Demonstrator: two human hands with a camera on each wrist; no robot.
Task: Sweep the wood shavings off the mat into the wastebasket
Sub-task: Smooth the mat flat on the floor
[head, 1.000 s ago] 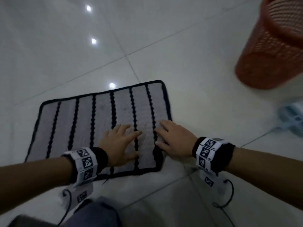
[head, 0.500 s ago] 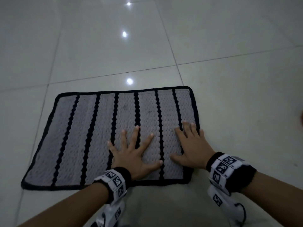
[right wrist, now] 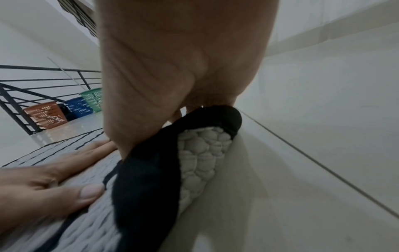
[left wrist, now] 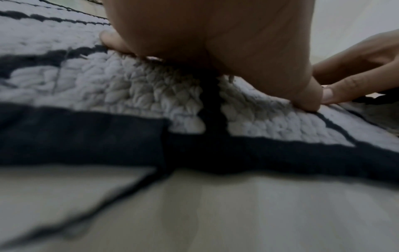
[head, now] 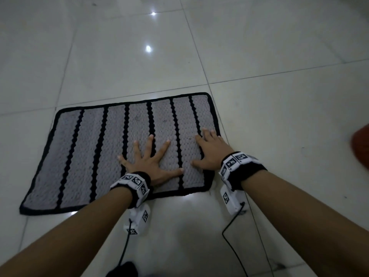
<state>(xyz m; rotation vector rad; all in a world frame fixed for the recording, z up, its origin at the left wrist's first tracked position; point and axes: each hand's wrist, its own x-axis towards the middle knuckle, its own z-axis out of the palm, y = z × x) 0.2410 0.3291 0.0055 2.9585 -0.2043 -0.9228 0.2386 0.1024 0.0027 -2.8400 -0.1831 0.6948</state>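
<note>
A grey mat [head: 83,156] with black stripes and a black border lies flat on the tiled floor. My left hand [head: 149,154] presses on its near right part, palm down with the fingers spread wide. My right hand [head: 209,148] lies flat on the mat's right edge, fingers straight and together. In the left wrist view the palm [left wrist: 215,34] bears on the mat's knit [left wrist: 151,95]. In the right wrist view the mat's black border [right wrist: 151,162] bulges up under the palm. Only a sliver of the orange wastebasket [head: 361,146] shows, at the far right. No wood shavings show on the mat.
White floor tiles [head: 279,116] surround the mat. The right wrist view shows an orange basket [right wrist: 46,114], a blue one [right wrist: 78,107] and a green one [right wrist: 92,98] by a black railing [right wrist: 21,95]. Wrist-camera cables [head: 235,246] trail on the floor near me.
The view has swung left, so the wastebasket has slid almost out of frame. My left fingers have spread wider and the hands sit a little further apart on the mat.
</note>
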